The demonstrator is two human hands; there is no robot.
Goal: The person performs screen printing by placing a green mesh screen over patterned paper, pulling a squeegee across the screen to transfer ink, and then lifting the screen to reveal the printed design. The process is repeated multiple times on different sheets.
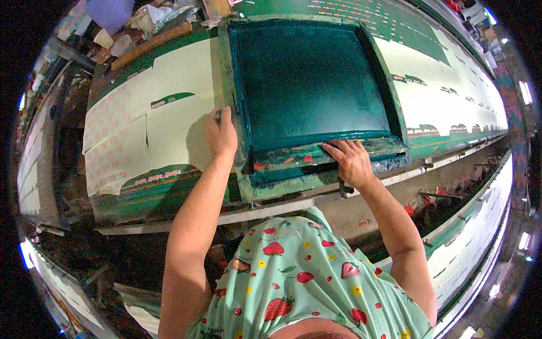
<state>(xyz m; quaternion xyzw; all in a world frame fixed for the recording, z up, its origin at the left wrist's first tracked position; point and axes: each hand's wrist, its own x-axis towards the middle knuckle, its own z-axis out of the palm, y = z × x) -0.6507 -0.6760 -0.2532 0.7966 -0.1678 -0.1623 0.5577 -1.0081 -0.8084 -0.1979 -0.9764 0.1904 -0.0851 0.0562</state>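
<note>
A printing screen with a weathered frame (394, 96) holds a dark teal ink-covered mesh (305, 79) in the middle of the long green table. My left hand (222, 133) grips the left side of the frame, thumb and fingers curled at its edge. A long squeegee (285, 158), spotted with red and teal, lies across the near end of the screen, behind a thick line of wet ink. My right hand (351, 163) is closed over the squeegee's top bar toward its right half, fingertips curled on it.
Pale fabric pieces (175, 127) lie left of the screen, some pink-patterned; white pieces (451, 110) line the right. A wooden strip (151, 45) with cups and rags sits at the back left. A metal rail (285, 206) runs along the near edge; another long table (463, 226) is at lower right.
</note>
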